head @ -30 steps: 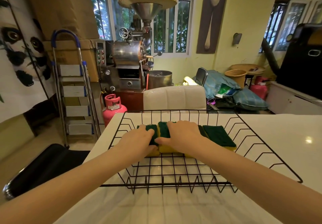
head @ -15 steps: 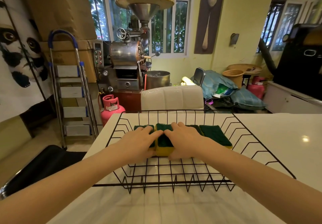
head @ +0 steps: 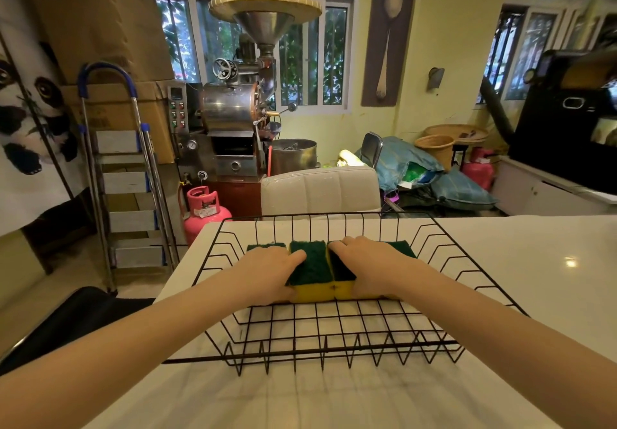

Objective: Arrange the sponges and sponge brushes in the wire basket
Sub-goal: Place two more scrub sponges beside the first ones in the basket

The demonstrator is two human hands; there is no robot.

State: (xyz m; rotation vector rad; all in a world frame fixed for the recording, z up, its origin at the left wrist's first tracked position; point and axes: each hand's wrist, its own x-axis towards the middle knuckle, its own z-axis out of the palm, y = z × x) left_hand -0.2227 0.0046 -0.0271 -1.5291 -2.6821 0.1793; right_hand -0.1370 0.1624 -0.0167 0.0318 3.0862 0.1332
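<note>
**Two hands pressing a row of sponges in a wire basket**

A black wire basket [head: 444,263] sat on a white tabletop [head: 541,261]. Inside it, toward the far side, a row of sponges [head: 310,270] lay side by side, green scouring faces up and yellow foam showing along the near edges. The left hand [head: 267,273] rested flat, palm down, on the left part of the row, fingers extended and close together, thumb tucked at the near yellow edge. The right hand [head: 367,266] lay palm down on the right part, fingers together and reaching toward the far edge. Two sponges showed between the hands, touching each other. A green corner appeared beyond each hand. Both bare forearms reached in from the bottom corners. Behind the tabletop stood a white chair back [head: 320,190], a pink gas cylinder [head: 203,210] and a stepladder [head: 130,175].
</note>
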